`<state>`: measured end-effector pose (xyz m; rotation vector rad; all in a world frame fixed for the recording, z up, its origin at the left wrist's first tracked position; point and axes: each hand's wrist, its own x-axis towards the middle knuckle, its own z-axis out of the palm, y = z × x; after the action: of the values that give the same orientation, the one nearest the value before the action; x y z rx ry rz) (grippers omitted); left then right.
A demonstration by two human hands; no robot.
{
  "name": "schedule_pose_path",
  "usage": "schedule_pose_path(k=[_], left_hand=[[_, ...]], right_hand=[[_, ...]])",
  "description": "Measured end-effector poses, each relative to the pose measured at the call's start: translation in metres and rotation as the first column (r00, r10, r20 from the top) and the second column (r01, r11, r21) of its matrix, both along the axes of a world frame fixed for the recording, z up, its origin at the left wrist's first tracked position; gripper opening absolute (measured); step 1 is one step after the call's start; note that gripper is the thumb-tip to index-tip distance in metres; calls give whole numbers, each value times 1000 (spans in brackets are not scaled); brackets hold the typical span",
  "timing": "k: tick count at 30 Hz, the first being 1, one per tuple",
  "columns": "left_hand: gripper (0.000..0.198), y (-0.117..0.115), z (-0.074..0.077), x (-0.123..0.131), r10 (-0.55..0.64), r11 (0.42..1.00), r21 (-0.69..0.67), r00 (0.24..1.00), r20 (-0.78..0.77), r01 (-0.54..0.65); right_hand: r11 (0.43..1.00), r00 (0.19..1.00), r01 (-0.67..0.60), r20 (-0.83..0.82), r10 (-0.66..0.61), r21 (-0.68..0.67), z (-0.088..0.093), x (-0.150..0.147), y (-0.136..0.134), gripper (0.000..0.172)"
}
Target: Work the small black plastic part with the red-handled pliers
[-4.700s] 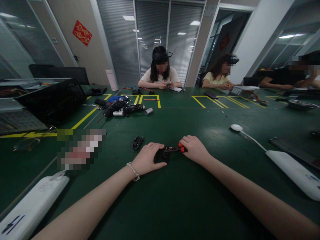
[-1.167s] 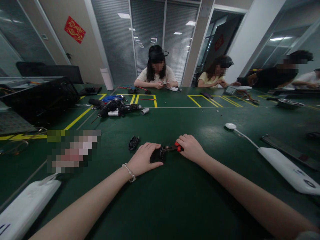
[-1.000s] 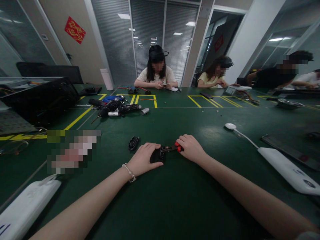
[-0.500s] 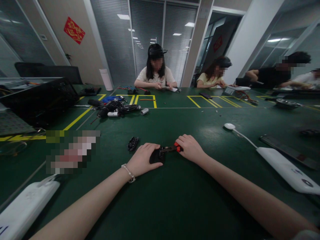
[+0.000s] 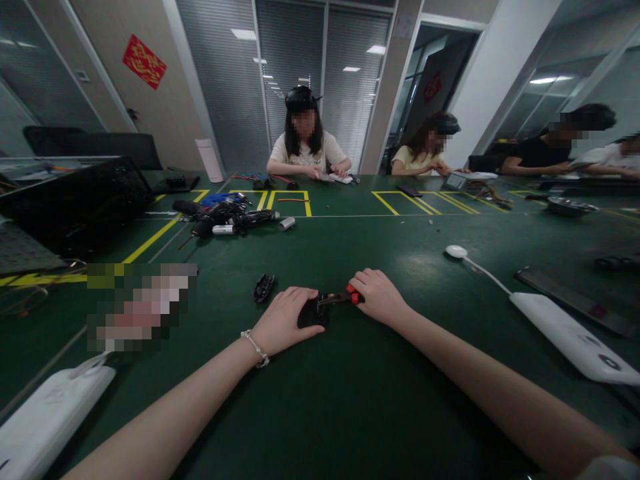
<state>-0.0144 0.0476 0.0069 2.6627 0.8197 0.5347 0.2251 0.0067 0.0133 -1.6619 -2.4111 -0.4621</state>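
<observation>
My left hand [image 5: 287, 316] grips a small black plastic part [image 5: 312, 315], thumb along its near side and fingers over the far side, low over the green table. From the right, my right hand [image 5: 379, 293] is closed around the red handles of a pair of pliers [image 5: 340, 297]. The jaws point left and reach the right edge of the black part; whether they pinch anything there is too small to tell. Just beyond my left hand lies another dark, ribbed piece [image 5: 264, 288].
A pile of black tools and cables [image 5: 225, 217] lies ahead left, near a metal cylinder [image 5: 287, 224]. White power banks [image 5: 60, 407] flank my arms, the right one [image 5: 570, 333] with a cord. A dark computer case [image 5: 75, 207] stands far left. Several people sit across the table.
The view has shifted slightly. Both hands keep their hold on the black part and the pliers, with little visible movement. Across the table, a person at the right has drawn an arm in.
</observation>
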Motion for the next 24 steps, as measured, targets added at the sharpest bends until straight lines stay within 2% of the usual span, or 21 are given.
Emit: schedule_pose_path(k=[24], left_hand=[[53, -1, 2, 0, -1, 1000, -10, 1000, 5, 1]], right_hand=[[1000, 1000, -8, 11, 8, -10, 4, 1, -2, 20]])
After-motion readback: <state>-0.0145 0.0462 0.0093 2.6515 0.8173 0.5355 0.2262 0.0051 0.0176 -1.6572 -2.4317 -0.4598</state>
